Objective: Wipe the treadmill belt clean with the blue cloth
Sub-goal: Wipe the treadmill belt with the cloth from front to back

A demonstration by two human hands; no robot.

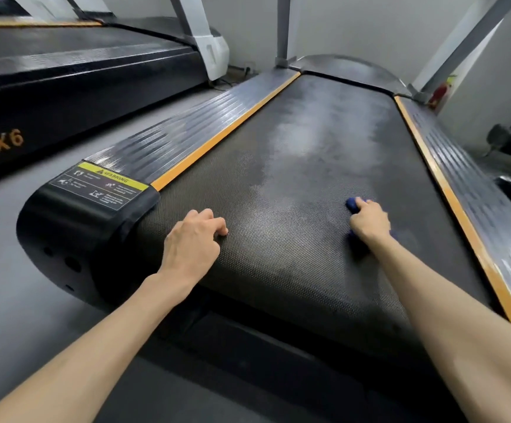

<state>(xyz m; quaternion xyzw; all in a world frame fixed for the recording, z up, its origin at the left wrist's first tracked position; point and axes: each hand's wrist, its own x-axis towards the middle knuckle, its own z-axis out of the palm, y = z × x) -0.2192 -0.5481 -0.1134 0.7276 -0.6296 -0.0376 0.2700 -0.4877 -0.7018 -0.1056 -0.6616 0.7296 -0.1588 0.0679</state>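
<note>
My right hand (370,221), lower right, grips the cloth (353,205) on the belt (217,196); left hand (195,236) rests loosely curled, empty. I'd sweep firmly through the central haze (306,141).

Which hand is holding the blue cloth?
The right hand grips the blue cloth on the belt; the left hand rests there empty.
</note>
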